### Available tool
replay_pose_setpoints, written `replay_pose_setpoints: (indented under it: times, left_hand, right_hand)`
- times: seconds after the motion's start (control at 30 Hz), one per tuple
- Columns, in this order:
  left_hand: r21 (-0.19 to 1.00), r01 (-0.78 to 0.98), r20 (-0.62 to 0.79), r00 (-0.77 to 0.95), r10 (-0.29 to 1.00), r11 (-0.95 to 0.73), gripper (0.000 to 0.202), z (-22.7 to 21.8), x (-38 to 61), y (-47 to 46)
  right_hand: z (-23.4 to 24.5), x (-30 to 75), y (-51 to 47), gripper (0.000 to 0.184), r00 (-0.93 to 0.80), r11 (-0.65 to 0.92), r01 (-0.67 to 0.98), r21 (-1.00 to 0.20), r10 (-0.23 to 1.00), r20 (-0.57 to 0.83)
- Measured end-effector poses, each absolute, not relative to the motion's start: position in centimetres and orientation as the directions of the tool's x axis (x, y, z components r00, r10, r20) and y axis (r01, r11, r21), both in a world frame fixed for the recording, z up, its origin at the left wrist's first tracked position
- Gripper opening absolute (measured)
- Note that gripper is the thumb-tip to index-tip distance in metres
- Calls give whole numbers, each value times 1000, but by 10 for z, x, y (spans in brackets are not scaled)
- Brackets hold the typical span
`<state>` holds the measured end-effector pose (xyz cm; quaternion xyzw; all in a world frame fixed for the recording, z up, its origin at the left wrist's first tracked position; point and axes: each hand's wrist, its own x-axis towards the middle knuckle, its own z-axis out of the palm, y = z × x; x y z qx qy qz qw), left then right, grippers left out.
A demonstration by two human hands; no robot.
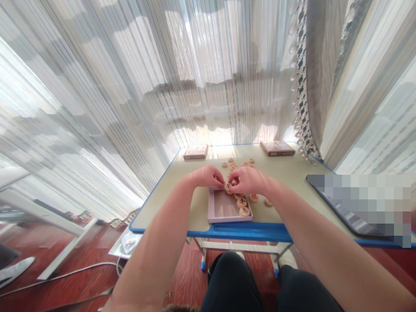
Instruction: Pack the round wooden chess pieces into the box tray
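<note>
A shallow pale box (211, 209) lies at the table's front edge, with several round wooden xiangqi pieces (244, 211) lined up along its right side. Over its far end, another xiangqi piece (228, 187) with a black character is between my two hands. My left hand (210, 176) has its fingers curled together at the piece's left edge. From the right, my right hand (248, 179) pinches the same piece with thumb and fingertips. Beyond and beside my hands, more loose xiangqi pieces (251, 160) are scattered, some with red characters; my right hand partly hides them.
Two flat brown boxes (195, 151) (277, 147) lie at the table's far corners. A dark-edged flat object (338, 208), partly blurred out, rests at the right. Sheer curtains (208, 86) hang behind the blue-rimmed table (169, 190). Cables (65, 275) cross the floor at left.
</note>
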<state>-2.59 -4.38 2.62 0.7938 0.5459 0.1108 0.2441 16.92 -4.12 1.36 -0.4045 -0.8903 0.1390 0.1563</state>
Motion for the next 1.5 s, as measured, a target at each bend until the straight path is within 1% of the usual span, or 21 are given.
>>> replay_pose_setpoints:
  times: [0.13, 0.3, 0.43, 0.8, 1.0, 1.1, 1.23, 1.37, 1.5]
  left_hand:
    - [497, 815, -107, 399, 911, -298, 23, 27, -26, -43]
    - [488, 805, -103, 437, 893, -337, 26, 27, -26, -42]
    - [468, 819, -101, 424, 900, -333, 27, 26, -25, -42]
    - [425, 850, -121, 393, 912, -310, 28, 27, -22, -42]
    - [428, 849, -127, 397, 909, -311, 23, 28, -21, -44]
    - [422, 858, -121, 373, 920, -292, 24, 29, -20, -46]
    - [424, 860, -118, 364, 924, -285, 23, 28, -19, -47]
    - [426, 856, -119, 373, 920, -292, 24, 27, -19, -45]
    - [406, 864, -64, 353, 934, -298, 23, 25, -20, -43]
  right_hand:
    - [19, 170, -45, 22, -616, 633, 695, -341, 769, 171]
    - [21, 168, -50, 18, -638, 650, 676, -348, 752, 165]
    - [20, 168, -51, 17, -627, 644, 689, -332, 760, 172]
    - [24, 166, -53, 21, -608, 605, 728, -322, 787, 105]
    - [23, 162, -54, 19, -594, 598, 725, -342, 794, 129]
    - [24, 162, -53, 17, -554, 577, 738, -349, 814, 174]
    - [25, 164, -46, 19, -475, 528, 770, -358, 849, 231]
    - [18, 171, -29, 23, -335, 427, 814, -394, 899, 282]
    - [1, 186, -4, 30, -162, 337, 836, -433, 905, 393]
